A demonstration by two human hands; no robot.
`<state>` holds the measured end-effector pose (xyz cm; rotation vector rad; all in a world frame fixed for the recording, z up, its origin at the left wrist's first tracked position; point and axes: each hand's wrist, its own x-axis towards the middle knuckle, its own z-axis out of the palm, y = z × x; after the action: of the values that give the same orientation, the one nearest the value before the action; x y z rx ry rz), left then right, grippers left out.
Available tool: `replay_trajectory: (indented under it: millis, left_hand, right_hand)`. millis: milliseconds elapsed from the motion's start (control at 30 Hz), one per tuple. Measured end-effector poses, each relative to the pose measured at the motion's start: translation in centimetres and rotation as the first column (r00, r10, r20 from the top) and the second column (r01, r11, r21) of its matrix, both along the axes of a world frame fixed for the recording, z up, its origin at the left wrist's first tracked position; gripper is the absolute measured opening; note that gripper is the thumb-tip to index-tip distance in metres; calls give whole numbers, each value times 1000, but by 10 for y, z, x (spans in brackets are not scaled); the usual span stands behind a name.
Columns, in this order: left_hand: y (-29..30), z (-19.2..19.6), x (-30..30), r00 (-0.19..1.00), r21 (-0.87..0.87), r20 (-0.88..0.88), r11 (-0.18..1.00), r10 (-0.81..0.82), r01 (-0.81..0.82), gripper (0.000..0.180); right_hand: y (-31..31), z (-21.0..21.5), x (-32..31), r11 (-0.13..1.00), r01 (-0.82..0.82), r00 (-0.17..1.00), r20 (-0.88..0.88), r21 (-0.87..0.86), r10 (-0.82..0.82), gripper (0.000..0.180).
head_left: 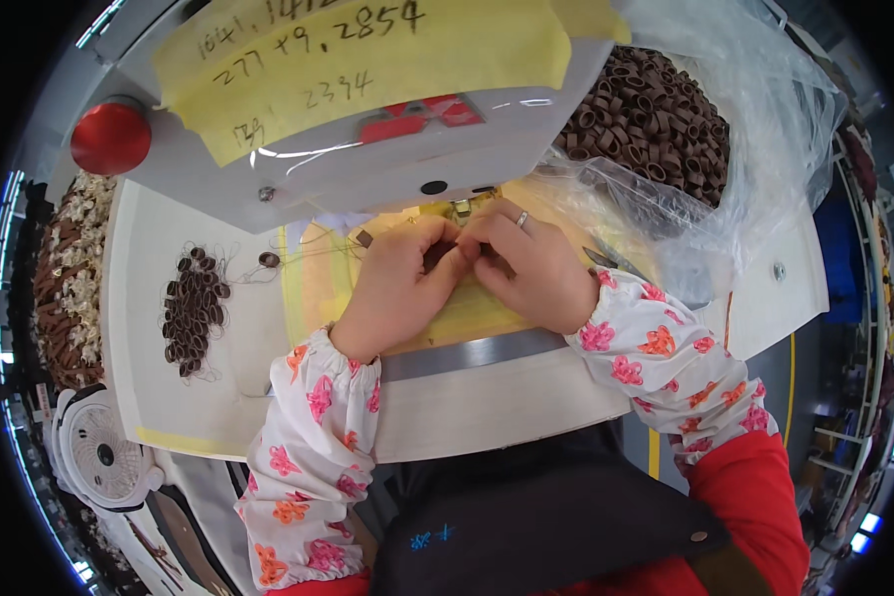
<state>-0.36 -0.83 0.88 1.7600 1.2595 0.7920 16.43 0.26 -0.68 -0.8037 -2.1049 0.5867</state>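
My left hand (399,288) and my right hand (531,270) meet fingertip to fingertip on the yellow-taped bed (313,288) of a sewing machine (368,159), just below the needle area (461,208). Between the fingertips they pinch a small brown elastic loop (435,256), mostly hidden by the fingers. A ring shows on my right hand. Floral sleeve covers reach both wrists. A single sewn brown loop (268,259) lies left of the hands on a thread.
A pile of sewn brown loops (194,308) lies on the white table at left. A clear plastic bag (765,129) of brown loops (651,114) sits at the upper right. Scissors (611,261) lie beside my right wrist. A small white fan (104,457) stands lower left.
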Motion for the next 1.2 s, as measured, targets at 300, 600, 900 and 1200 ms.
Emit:
replay_trajectory:
  millis: [300,600,900,1200]
  left_hand:
    - [4,-6,-6,993,32,101,997,61,-64,19]
    - [18,-18,3,956,72,-132,965,261,-253,25]
    - [24,-23,2,935,82,-183,953,303,-292,31]
    - [26,-25,-2,941,97,-151,951,304,-292,32]
  right_hand:
    - [4,4,3,917,66,984,-127,-393,-125,16]
    - [21,-4,-1,927,214,972,-30,-307,-234,11]
    - [30,0,1,956,241,969,-6,-166,-245,8]
    - [31,-4,-1,965,230,971,-29,-123,-236,7]
